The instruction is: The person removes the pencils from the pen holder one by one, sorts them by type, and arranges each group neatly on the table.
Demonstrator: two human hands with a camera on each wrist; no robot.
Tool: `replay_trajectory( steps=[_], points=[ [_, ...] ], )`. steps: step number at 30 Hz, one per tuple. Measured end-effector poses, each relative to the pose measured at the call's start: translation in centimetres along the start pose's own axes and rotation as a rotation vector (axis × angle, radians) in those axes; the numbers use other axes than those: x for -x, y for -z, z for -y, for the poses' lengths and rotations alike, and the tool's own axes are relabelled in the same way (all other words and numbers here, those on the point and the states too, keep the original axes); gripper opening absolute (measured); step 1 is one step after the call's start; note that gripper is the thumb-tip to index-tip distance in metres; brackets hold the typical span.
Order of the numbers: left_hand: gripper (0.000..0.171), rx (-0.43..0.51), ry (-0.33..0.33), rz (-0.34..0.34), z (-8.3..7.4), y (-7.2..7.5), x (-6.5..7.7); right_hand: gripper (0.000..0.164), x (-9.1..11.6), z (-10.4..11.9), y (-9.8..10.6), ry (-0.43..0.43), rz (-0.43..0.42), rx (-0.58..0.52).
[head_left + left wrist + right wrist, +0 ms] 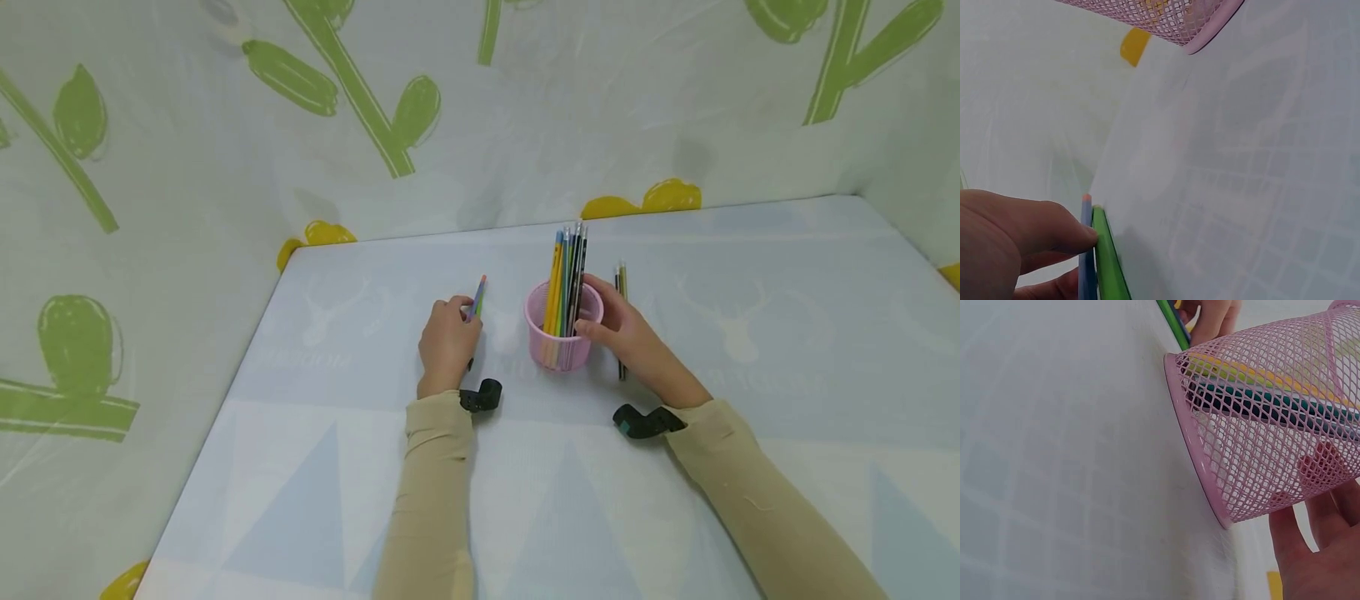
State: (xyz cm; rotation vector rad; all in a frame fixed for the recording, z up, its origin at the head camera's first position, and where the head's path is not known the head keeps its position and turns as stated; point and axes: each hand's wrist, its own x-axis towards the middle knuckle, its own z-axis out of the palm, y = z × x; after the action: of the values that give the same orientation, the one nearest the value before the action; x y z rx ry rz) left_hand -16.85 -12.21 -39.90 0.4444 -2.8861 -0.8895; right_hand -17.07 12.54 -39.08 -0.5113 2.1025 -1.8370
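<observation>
A: How's left looking?
B: Left arm [431, 500] is pointing forward; left grip [448, 343] is pinching, fingers [457, 302] curling.
A: And right?
B: Right arm [765, 500] is slanting inward; right grip [636, 340] is holding, thumb [597, 332] standing apart from the fingers.

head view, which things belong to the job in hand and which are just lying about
Likely in the job:
left hand, pinching the blue pencil
green pencil beside it
right hand, holding the pink mesh cup
upright pencils in the cup

Lying about, though possibly part of it:
loose pencils right of the cup
</observation>
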Motion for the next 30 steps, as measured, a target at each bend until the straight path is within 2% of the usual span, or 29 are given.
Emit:
replay_trajectory(
  steps=[5, 12, 23, 27, 30],
  points=[
    [0.033, -0.008, 0.019, 0.014, 0.0, 0.13, 0.03, 0.064, 0.1, -0.01, -0.04, -0.016, -0.002, 0.008],
    [0.037, -0.02, 0.01, -0.015, -0.09, 0.15, -0.13, 0.062, -0.06, 0.07, 0.05, -0.001, -0.009, 0.02],
    [0.035, 0.005, 0.016, -0.016, -0.14, 0.28, -0.28, 0.064, -0.06, 0.32, 0.08, 0.007, 0.001, -0.008],
    [0.035, 0.034, -0.009, -0.038, -0.4, 0.32, -0.33, 0.065, 0.0, 0.39, 0.13, 0.003, 0.002, -0.027],
    [0.033, 0.128, -0.07, -0.066, -0.68, 0.38, -0.26, 0.065, 0.1, 0.36, 0.12, 0.001, 0.014, -0.047]
  ],
)
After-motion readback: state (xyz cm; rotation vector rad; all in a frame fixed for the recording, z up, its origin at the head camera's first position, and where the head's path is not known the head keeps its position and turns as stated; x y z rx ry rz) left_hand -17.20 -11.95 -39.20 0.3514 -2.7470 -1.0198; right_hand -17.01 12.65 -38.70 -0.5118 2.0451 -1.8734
